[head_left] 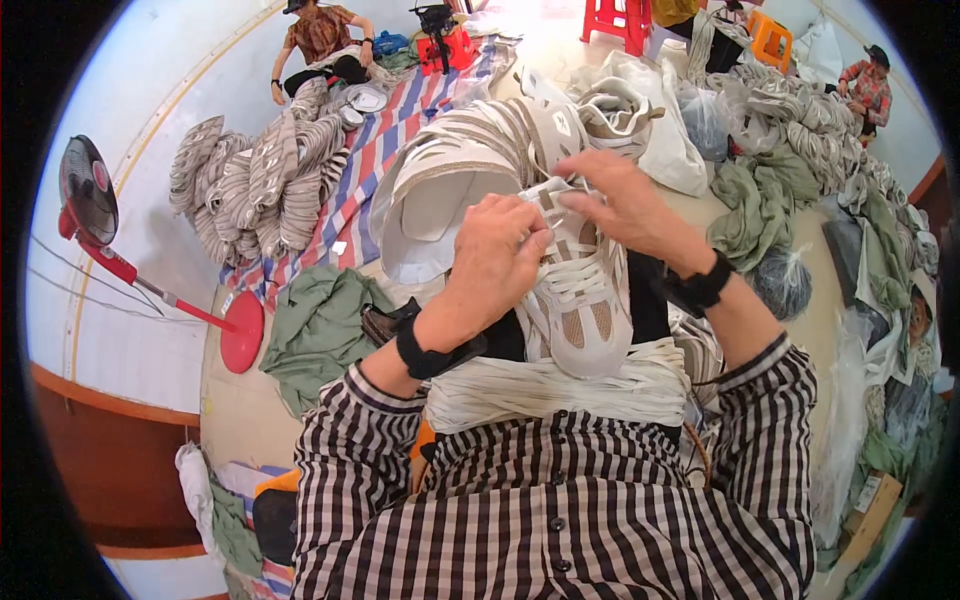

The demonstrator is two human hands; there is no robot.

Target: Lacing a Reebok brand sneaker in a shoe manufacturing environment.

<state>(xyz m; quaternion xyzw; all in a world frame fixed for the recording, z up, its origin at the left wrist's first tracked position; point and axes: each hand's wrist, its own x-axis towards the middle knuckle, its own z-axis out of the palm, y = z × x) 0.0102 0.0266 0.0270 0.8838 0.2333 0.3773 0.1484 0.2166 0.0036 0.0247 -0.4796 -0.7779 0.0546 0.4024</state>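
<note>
A white and beige sneaker (592,335) rests on my lap, its toe toward me. White laces (578,282) cross over its front. My left hand (497,250) is closed at the left of the shoe's upper eyelets, its fingertips pinching a white shoelace there. Over the tongue and collar, my right hand (630,208) is spread, thumb and fingers apart, close to the top eyelets. A thick bundle of white shoelaces (550,390) lies across my lap, below the toe. Just beyond my hands is a curved stack of white and beige shoe uppers (455,150).
A red floor fan (240,330) stands at the left. Piles of shoe uppers (255,190) lie on a striped sheet (385,150). Green cloth (325,325) is on the floor at left. Two people sit farther back. A red stool (615,25) stands at the back.
</note>
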